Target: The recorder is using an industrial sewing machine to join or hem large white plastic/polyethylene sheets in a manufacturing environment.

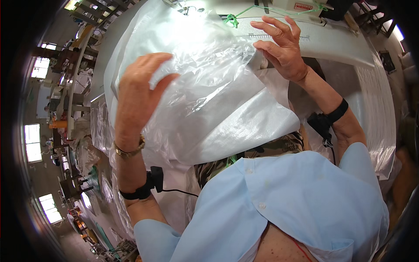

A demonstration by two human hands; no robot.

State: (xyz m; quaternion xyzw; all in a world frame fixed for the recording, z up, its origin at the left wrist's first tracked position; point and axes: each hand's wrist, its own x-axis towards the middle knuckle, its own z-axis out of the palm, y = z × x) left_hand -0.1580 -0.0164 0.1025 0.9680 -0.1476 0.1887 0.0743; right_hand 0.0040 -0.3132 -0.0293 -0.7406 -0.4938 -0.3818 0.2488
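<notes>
A white woven sheet with crinkled clear plastic film on it lies across the table and hangs over its near edge toward my lap. My left hand is raised over the film's left part, its thumb and fingers curved apart with nothing between them. Beyond the film's right corner, my right hand is lifted with its fingers spread. Its thumb is nearest the film's edge; whether they touch, I cannot tell.
Small metal machine parts sit under a bright light at the far edge. Green string is tied beside them, near a printed ruler scale. More plastic sheeting hangs at the right. Cluttered benches stand at the left.
</notes>
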